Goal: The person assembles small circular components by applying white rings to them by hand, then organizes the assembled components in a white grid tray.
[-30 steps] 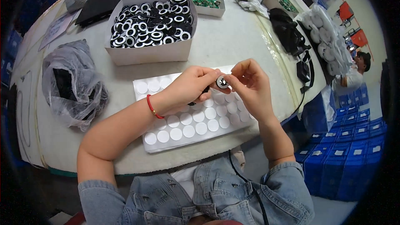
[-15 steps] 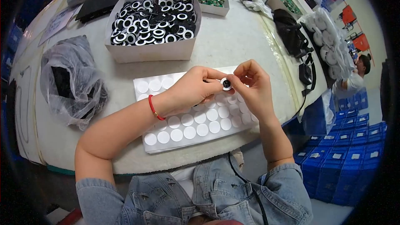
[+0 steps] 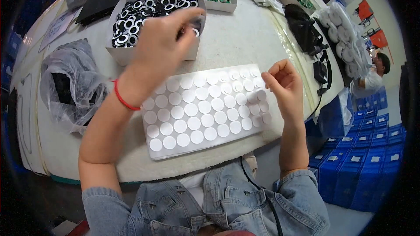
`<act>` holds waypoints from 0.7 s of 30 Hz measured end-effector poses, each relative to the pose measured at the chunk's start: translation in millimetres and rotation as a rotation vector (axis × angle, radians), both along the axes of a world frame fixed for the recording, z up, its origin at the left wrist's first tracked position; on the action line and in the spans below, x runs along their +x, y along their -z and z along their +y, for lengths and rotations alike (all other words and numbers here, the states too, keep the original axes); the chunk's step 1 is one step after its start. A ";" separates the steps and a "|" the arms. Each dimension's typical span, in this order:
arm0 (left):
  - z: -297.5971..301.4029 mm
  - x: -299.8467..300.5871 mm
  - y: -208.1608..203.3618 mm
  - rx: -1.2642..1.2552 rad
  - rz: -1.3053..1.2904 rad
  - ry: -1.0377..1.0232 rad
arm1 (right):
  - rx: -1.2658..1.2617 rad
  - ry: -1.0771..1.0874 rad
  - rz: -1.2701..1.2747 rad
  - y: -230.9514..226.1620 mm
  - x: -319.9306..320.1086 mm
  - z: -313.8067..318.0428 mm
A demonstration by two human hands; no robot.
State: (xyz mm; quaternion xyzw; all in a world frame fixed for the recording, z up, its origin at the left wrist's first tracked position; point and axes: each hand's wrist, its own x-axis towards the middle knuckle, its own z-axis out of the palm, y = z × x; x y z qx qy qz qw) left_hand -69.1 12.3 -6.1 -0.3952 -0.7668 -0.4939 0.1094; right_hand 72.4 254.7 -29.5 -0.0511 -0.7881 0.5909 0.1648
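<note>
1. White-covered table [image 3: 236, 39] bears everything.
2. Sheet [image 3: 164, 152] of round white stickers [image 3: 195, 121] lies nearest the person.
3. Carton [image 3: 117, 56] behind it holds black-and-white ring pieces [image 3: 130, 24].
4. Left hand [image 3: 162, 39], blurred, is over the carton; grasp unclear. Probably exchanging pieces; next calls for a clean single-piece pinch.
5. Right hand [image 3: 286, 85], fingers curled beside the sheet; cannot tell if holding anything.

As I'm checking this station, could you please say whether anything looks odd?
Yes: some white discs toward the far right of the sheet look smaller than their neighbours; I see nothing spilled or damaged.
</note>
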 end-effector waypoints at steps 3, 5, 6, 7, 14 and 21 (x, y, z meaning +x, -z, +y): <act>-14.2 -22.9 -2.1 -0.195 0.361 -0.392 | 0.143 -0.056 -0.116 1.7 2.4 8.4; -16.4 -30.7 -2.6 0.028 0.483 -0.373 | 0.249 -0.126 -0.212 2.9 2.8 5.6; -14.2 -34.0 -1.2 0.164 0.464 -0.239 | 0.354 -0.116 -0.197 3.9 2.3 0.3; -11.4 -26.1 -8.1 0.162 0.461 -0.235 | 0.455 -0.096 -0.186 7.2 1.8 -2.2; 17.4 37.2 3.1 0.284 -1.604 0.483 | 0.397 -0.123 -0.251 14.8 -11.5 8.2; 25.1 57.4 15.3 0.194 -1.728 0.548 | 0.402 -0.009 -0.283 13.0 -8.6 7.1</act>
